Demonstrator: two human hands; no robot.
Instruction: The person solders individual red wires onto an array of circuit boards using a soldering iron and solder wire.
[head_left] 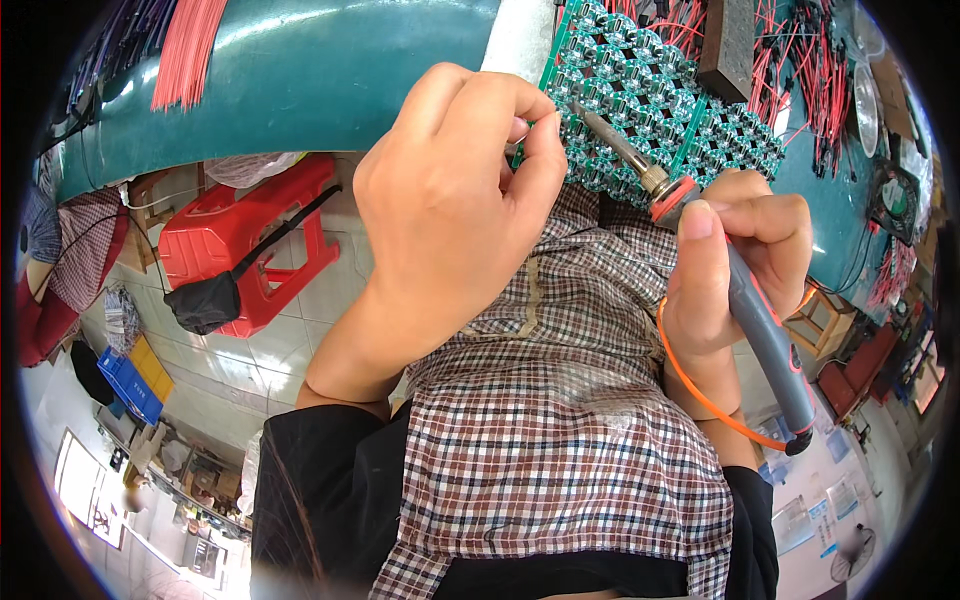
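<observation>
In my right hand (705,270) is a soldering iron (768,335) with a grey and red handle and an orange cord, gripped between thumb and fingers. Its metal tip points up and left, over a green circuit board panel (625,100) set with rows of clear, shiny round parts. I cannot tell whether the tip touches the board. My left hand (450,190) is closed in a pinch at the panel's left edge, close to the iron's tip. Whatever its fingertips hold is too small or hidden to name.
A dark rectangular block (727,50) rests on the panel's right part. Red wires (815,80) lie behind and right of it; another bundle of red wires (190,50) is at the left of the green tabletop (330,80). A red plastic stool (250,240) stands below, left.
</observation>
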